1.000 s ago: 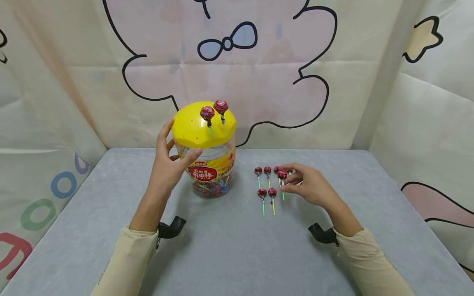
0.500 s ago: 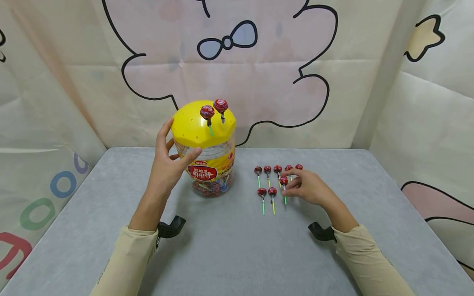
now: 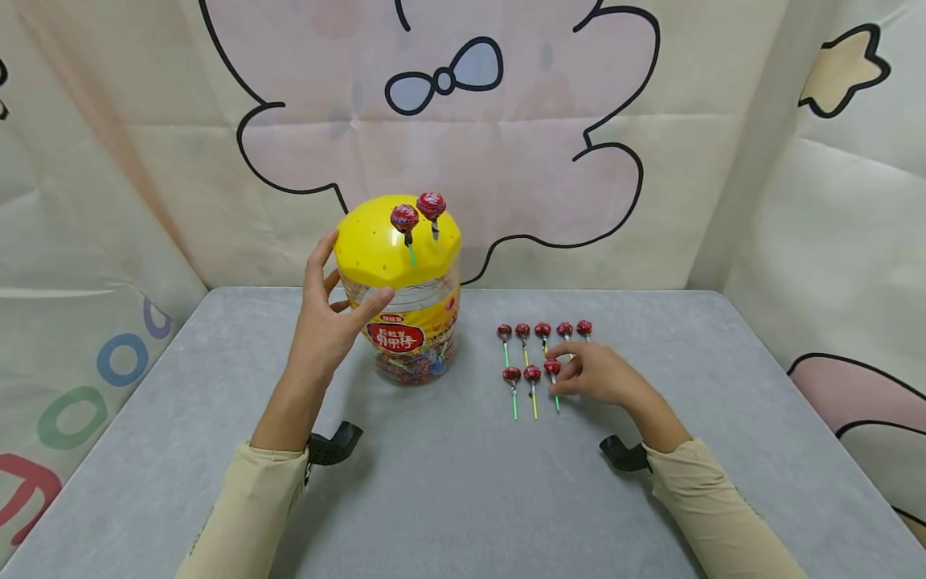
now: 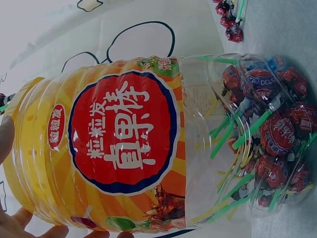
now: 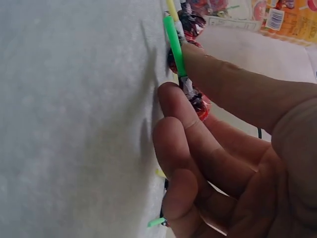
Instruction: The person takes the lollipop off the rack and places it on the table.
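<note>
A clear plastic lollipop jar (image 3: 414,322) with a domed yellow lid (image 3: 365,241) stands at the back left of the table. My left hand (image 3: 327,331) grips its upper part, thumb in front and fingers round the left side. Two red-wrapped lollipops (image 3: 404,218) stick up from the lid. In the left wrist view, more lollipops (image 4: 280,134) lie in the jar's bottom. My right hand (image 3: 608,376) pinches a green-stick lollipop (image 3: 553,367) low over the table, between thumb and fingertips. It is beside two lollipops (image 3: 532,375) of the front row. Fingers partly hide its head.
Behind the front row lies a back row of several lollipops (image 3: 523,330), some partly covered by my right hand. The grey table (image 3: 463,482) ends at a printed cloth backdrop (image 3: 535,177). Black camera mounts (image 3: 336,444) sit at both wrists.
My right hand has moved the lollipop toward me, from over the back row to the front row's right end. My left hand and the jar have stayed put.
</note>
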A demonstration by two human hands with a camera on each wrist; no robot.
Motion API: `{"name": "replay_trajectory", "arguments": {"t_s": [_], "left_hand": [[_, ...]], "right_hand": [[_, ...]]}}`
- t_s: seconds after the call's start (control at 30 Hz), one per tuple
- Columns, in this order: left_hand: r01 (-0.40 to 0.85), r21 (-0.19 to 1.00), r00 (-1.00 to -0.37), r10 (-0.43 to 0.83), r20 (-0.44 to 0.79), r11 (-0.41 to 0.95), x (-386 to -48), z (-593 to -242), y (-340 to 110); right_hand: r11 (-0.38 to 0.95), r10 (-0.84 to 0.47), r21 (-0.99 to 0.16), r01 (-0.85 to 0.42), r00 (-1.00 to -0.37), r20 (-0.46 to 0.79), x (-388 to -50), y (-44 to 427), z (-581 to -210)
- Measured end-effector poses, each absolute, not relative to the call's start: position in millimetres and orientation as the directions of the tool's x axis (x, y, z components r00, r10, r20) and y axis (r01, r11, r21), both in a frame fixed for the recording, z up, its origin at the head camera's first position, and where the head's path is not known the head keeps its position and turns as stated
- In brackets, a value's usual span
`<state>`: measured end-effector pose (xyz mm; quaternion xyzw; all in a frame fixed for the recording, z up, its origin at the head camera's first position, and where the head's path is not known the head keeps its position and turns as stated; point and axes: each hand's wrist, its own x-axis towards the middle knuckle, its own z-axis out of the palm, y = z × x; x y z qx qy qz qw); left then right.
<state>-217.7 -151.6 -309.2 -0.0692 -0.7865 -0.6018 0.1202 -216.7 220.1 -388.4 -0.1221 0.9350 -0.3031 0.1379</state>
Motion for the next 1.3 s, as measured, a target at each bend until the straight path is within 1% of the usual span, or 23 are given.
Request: {"name": "replay_trajectory", "arguments": {"t_s": [0.23,0.47,0.83,1.3], "left_hand": [[0.261,0.928,-0.960,-0.032,0.279,0.266,-218.7,-309.7,-151.9],[0.262,0.929,-0.960,-0.030,0.279,0.263,-218.9,-310.0,-151.9],[0.264,0.929,-0.959,-0.029,0.281,0.260,-217.9,-309.7,-152.2],[0.264,0.930,-0.960,-0.028,0.280,0.255,-217.7,-309.8,-152.6]], "right_hand": [[0.822,-0.294,-0.553,-0.133,-0.932,-0.212,-217.3,218.3,-392.3],[0.825,-0.308,-0.539,-0.173,-0.936,-0.170,-217.0,217.5,-395.2],[0.841,-0.279,-0.522,-0.144,-0.941,-0.190,-215.1,215.0,-393.4],[0.855,-0.202,-0.513,-0.073,-0.958,-0.202,-212.8,214.3,-391.4]]}}
